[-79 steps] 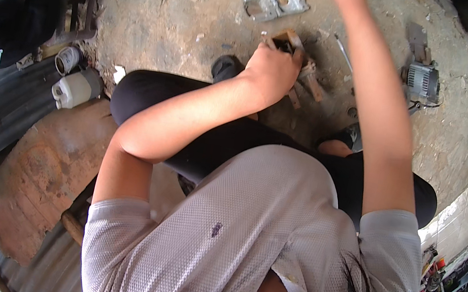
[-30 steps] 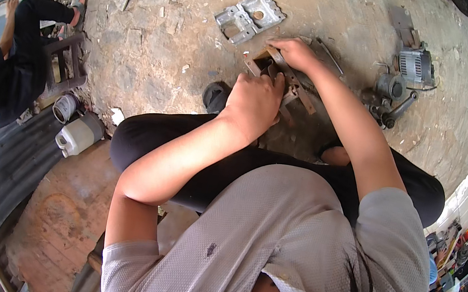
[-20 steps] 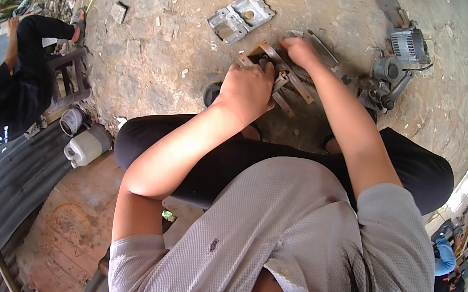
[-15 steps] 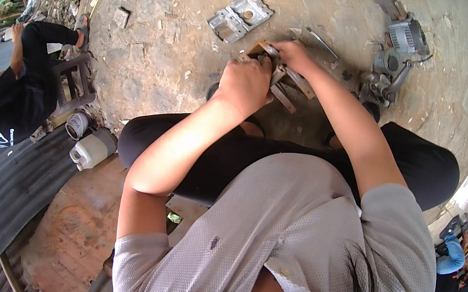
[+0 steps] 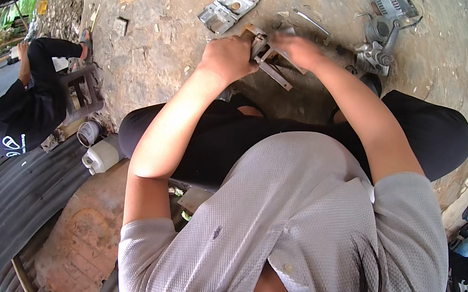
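Between my bent knees is a rusty metal frame (image 5: 274, 76) with flat bars sticking out toward me. My left hand (image 5: 229, 57) is closed around its left side, and the hand itself hides part of the grip. Over the frame's right side lies my right hand (image 5: 297, 51), its fingers blurred and partly lost against the metal. Whether they grip anything is unclear. Just beyond my left hand, a silver cast-metal housing (image 5: 229, 9) rests on the ground. A thin metal rod (image 5: 311, 22) lies past my right hand.
An electric motor (image 5: 395, 2) and greasy metal machine parts (image 5: 377, 53) stand at the far right. To the left, another person (image 5: 29, 97) sits beside a dark plastic stool (image 5: 83, 93). A white jug (image 5: 100, 157) and corrugated sheets (image 5: 19, 189) lie at the near left.
My right hand has shifted over the frame, and its fingers are more blurred. The frame's bars point a little differently. The whole view has shifted slightly.
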Demonstrator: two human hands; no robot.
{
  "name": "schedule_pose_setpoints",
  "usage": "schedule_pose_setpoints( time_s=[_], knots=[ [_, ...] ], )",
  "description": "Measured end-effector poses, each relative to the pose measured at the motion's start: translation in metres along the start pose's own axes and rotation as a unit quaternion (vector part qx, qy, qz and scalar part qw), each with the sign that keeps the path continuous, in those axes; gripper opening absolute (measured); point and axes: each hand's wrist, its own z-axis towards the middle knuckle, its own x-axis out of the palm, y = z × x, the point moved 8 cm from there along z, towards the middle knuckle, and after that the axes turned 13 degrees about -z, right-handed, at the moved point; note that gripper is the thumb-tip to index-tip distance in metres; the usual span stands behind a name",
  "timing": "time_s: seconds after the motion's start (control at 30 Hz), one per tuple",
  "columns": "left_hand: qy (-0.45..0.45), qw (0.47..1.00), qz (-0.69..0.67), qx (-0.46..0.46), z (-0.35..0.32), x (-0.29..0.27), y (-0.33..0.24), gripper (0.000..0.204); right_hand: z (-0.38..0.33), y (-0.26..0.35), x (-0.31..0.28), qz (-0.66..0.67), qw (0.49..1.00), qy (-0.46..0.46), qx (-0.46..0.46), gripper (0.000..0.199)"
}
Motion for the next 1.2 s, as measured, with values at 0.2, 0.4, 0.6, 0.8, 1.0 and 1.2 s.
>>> schedule_pose_setpoints(
  time_s=[0.2,0.4,0.6,0.8,1.0,1.2],
  knots=[
    [-0.009,0.999,-0.008,-0.037,-0.008,-0.004,0.001,0.057,-0.003,-0.014,-0.023,0.021,0.994,0.028,0.108,0.06],
    [-0.007,0.999,0.002,-0.049,-0.009,0.005,0.003,0.059,-0.019,-0.042,0.006,0.013,0.989,0.058,0.135,0.051],
    [-0.034,0.995,-0.038,-0.084,-0.017,0.005,0.006,0.061,-0.039,-0.047,-0.002,-0.008,0.981,0.132,0.145,0.054],
    [-0.065,0.995,-0.037,-0.059,-0.01,0.008,0.006,0.061,-0.062,-0.012,-0.014,-0.084,0.982,0.072,-0.152,0.046],
    [-0.031,0.998,0.002,-0.058,-0.005,0.006,0.001,0.056,-0.072,-0.003,-0.018,-0.064,0.971,0.058,-0.222,0.044],
    [-0.057,0.997,-0.021,-0.05,-0.008,0.007,0.003,0.055,-0.07,-0.031,-0.021,-0.142,0.981,0.002,-0.133,0.058]
  ],
)
